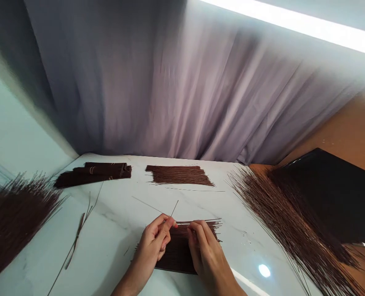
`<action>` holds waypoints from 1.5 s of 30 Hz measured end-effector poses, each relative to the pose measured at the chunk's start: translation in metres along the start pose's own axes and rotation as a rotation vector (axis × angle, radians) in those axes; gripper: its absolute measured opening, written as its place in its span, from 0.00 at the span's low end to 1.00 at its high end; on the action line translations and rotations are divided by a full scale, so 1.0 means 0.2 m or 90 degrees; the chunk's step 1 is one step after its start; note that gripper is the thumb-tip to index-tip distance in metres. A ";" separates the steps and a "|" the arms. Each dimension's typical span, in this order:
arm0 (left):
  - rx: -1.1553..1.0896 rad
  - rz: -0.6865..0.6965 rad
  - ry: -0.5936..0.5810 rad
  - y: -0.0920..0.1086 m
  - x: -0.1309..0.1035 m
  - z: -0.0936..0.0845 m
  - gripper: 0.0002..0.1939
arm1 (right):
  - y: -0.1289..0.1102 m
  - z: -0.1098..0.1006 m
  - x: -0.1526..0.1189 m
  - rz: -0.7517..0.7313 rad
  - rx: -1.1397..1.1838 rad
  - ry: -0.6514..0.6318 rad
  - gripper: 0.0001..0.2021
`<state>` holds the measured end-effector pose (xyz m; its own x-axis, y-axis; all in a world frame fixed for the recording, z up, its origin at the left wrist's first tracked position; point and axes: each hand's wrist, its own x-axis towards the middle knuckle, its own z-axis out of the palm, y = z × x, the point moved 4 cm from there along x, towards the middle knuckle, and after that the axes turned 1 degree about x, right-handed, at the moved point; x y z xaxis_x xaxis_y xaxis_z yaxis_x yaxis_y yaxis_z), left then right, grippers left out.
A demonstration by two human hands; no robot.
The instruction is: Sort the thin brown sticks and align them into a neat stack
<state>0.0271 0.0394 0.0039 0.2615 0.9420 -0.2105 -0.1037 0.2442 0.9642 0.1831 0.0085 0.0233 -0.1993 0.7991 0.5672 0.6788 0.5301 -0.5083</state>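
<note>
A dark brown mat of thin strands point(176, 250) lies on the white marbled table in front of me. Over its far left part, my left hand point(156, 238) pinches a thin strand point(175, 206) between thumb and fingers, and the free end points up and away. My right hand point(205, 248) rests at the mat's far right part with its fingers bent together; whatever they pinch is hidden. Loose strand ends stick out past the mat's right edge.
Rolled brown mats point(99, 172) and a flat row of strands point(179, 175) lie farther back. Large strand bundles sit at left point(19, 222) and right point(287, 222). A small tied bunch point(77, 234) lies left of my hands. A grey curtain point(158, 82) hangs behind.
</note>
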 end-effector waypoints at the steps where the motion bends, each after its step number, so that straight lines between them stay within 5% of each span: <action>1: 0.008 -0.006 0.010 0.00 0.00 0.00 0.25 | 0.00 0.01 0.00 0.004 -0.002 0.005 0.09; 26: 0.000 0.041 0.111 0.07 -0.02 0.02 0.24 | 0.00 0.05 -0.04 0.057 0.093 0.012 0.09; 29: -0.014 0.049 0.077 0.07 -0.05 0.04 0.23 | 0.05 0.03 -0.02 0.066 0.180 -0.014 0.10; 32: 0.055 0.054 -0.050 0.07 -0.10 0.08 0.21 | 0.08 -0.09 0.13 0.052 0.246 -0.165 0.13; 34: 0.138 0.070 -0.150 0.08 -0.13 0.12 0.20 | 0.05 -0.20 0.25 0.000 0.228 -0.288 0.12; 36: 0.213 0.094 -0.175 0.11 -0.14 0.13 0.21 | -0.02 -0.30 0.33 -0.100 0.118 -0.322 0.11; 39: 0.226 0.110 -0.098 0.17 -0.11 0.09 0.22 | -0.12 -0.31 0.25 -0.212 -0.063 -0.176 0.11; 41: 0.137 0.065 -0.085 0.18 -0.08 0.07 0.21 | -0.12 -0.23 0.10 -0.194 -0.070 -0.037 0.12; 43: 0.045 0.008 -0.098 0.15 -0.06 0.06 0.20 | -0.07 -0.12 -0.04 -0.126 0.003 -0.015 0.11; 45: 0.007 -0.025 -0.110 0.12 -0.06 0.05 0.20 | 0.00 -0.04 -0.08 -0.068 0.086 -0.090 0.10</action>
<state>0.0304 0.0309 0.0309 0.4269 0.8776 -0.2183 -0.0795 0.2769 0.9576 0.1913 -0.0066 0.0202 -0.3690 0.7633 0.5302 0.5497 0.6393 -0.5377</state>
